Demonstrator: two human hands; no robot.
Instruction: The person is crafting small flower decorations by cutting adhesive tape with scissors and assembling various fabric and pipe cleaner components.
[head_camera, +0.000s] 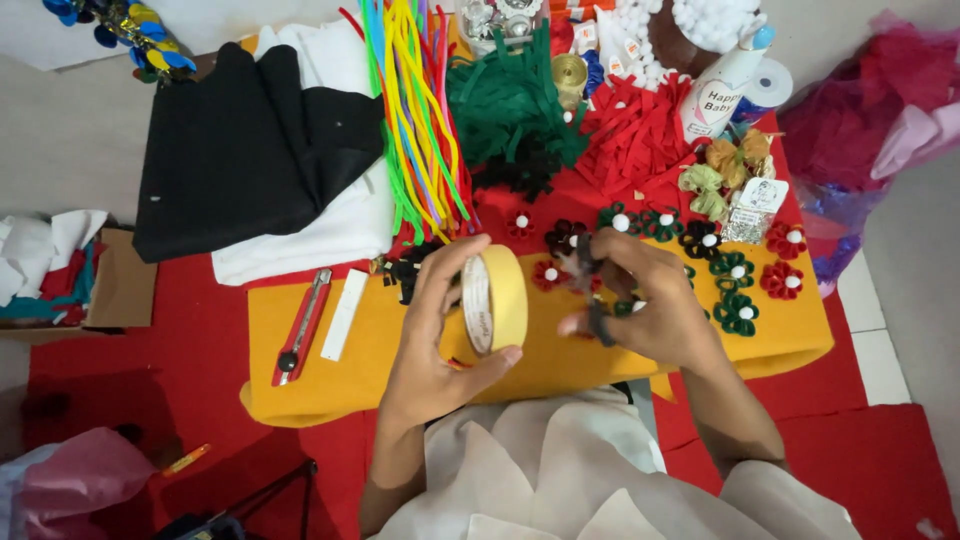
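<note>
Left hand: raised above yellow felt sheet, palm turned inward, fingers curled round roll of cream masking tape; thumb on lower rim, fingertips over top rim. Roll held on edge, open core facing left, approx. centre of view, just above the felt

Right hand: level w/ left, just beside tape roll, fingers bent and pinched on small dark strip piece; second dark bit by lower fingers. Exact grip on strip partly blurred, can't tell which fingers press it

Surface: yellow felt sheet laid over red cloth on pale floor. On felt, left: red-handled utility knife, white bar-shaped item beside it, nr parallel. Behind hands: small felt flowers w/ white bead centres, red, green, black, in loose rows to right

Further back: folded black fabric on white fabric; bundle of multicolour pipe cleaners; heaps of green felt strips and red felt strips; white bottle; white pompoms; gold ribbon roll

Edges: cardboard box w/ cloth scraps far left; pink-purple plastic bags far right; pink bag lower left; white garment of wearer at bottom
</note>
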